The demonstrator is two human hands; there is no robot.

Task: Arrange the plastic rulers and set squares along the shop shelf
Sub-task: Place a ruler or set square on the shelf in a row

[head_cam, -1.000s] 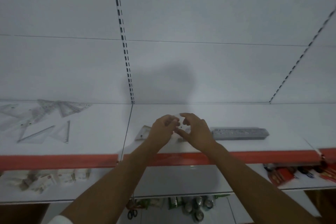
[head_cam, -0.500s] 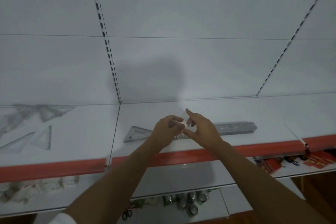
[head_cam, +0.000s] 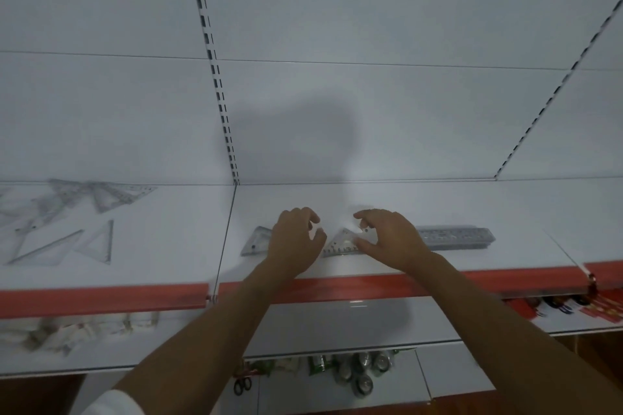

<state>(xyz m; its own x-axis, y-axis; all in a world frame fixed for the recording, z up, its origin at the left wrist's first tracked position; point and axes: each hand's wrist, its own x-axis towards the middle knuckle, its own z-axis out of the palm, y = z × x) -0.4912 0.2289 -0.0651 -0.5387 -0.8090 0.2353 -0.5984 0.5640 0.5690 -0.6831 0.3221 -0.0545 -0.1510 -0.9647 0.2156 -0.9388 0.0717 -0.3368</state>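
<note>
I see right hand (head_cam: 387, 236) pinching the set square (head_cam: 342, 243), left hand (head_cam: 296, 239) beside it curled, empty; thin, light, slick plastic, so grip edges.

Two bare forearms, both hands ungloved
White sleeve cuff (head_cam: 111, 403) at lower left of frame, on left arm only

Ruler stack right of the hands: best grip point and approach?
Probably pinch the ruler stack across its narrow width near the free right end, coming from above. It lies flat and long along the shelf, and the right hand covers its left end.
</note>
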